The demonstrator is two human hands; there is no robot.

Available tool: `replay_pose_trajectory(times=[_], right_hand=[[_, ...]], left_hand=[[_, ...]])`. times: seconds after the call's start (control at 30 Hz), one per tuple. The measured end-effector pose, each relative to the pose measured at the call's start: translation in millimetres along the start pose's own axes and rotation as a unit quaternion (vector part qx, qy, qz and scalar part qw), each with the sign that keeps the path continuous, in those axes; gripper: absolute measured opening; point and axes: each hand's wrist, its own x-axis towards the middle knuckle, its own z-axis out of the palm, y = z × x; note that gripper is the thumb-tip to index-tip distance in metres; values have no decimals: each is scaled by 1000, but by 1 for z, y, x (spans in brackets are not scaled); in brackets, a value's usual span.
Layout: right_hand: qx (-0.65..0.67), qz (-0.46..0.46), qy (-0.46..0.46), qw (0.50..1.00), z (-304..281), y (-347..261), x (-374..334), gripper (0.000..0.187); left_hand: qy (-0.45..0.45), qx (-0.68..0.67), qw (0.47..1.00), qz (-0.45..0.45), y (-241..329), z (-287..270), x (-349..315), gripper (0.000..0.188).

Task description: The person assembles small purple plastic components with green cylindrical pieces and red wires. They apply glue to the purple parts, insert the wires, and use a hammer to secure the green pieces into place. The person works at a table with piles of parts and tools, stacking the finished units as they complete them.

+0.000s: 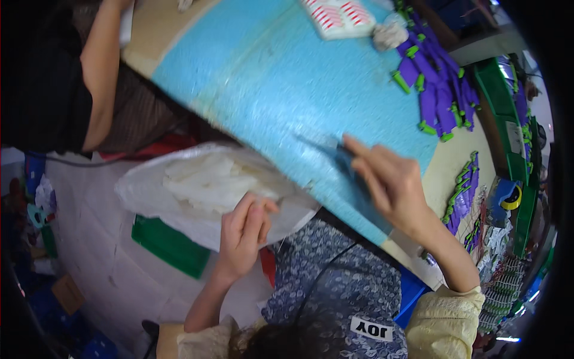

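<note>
My left hand (242, 236) is closed, its fingers curled together above a whitish plastic bag (143, 185). Whatever its fingers may hold does not show. Pale, thin material (209, 179) lies heaped in the bag, beside the table edge. Over the blue tabletop (257, 90), my right hand (391, 182) has its index finger and thumb stretched out and a little apart. Nothing can be made out between them. A dark, blurred streak lies on the blue surface by the fingertips; I cannot tell whether it is a shadow.
Purple pieces with green ends (439, 90) are piled at the far right, with a smaller stack (461, 194) nearer. A red-striped white pack (341, 18) and a whitish lump (390, 36) lie at the back. Another person's arm (100, 72) is at left; a green bin (170, 245) sits below.
</note>
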Motion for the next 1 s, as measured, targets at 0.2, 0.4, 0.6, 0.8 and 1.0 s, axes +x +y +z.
replay_pose_trajectory(times=[0.2,0.4,0.6,0.8,1.0], right_hand=[[-146,-93,252,952,21,76,113,14],[-133,-67,388,910,-22,89,81,16],[-8,169,459,872,-124,58,-133,12],[-6,343,531,775,-132,43,-268,10],[-18,425,503,752,-138,52,-305,12]], left_hand=[[-33,77,986,144,54,27,3,34],[-152,77,961,218,94,115,32,29],[-263,-12,935,237,121,239,82,24],[-339,-6,866,367,133,417,164,25],[-349,112,852,373,99,491,214,23]])
